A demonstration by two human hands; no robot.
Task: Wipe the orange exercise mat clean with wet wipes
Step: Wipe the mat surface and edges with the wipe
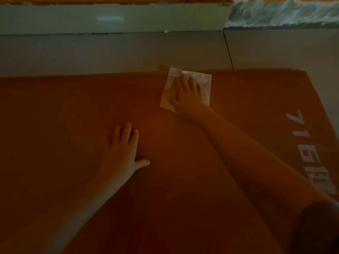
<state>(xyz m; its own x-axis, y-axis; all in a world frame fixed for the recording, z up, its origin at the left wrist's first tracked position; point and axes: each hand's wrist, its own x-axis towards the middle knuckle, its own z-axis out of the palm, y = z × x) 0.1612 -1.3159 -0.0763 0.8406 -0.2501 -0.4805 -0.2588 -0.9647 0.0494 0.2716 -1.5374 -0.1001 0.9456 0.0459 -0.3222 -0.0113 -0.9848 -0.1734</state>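
The orange exercise mat (64, 116) fills most of the head view, spread flat on the floor. A white wet wipe (206, 83) lies unfolded near the mat's far edge. My right hand (187, 92) presses flat on top of the wipe with fingers spread, covering its middle. My left hand (124, 149) rests palm down on the bare mat, closer to me and to the left, holding nothing. White lettering (308, 149) is printed along the mat's right side.
Grey floor tiles (110, 52) lie beyond the mat's far edge. A pale skirting board (110, 19) runs along the wall behind. A marbled grey-white ledge (282, 13) sits at the top right. The room is dim.
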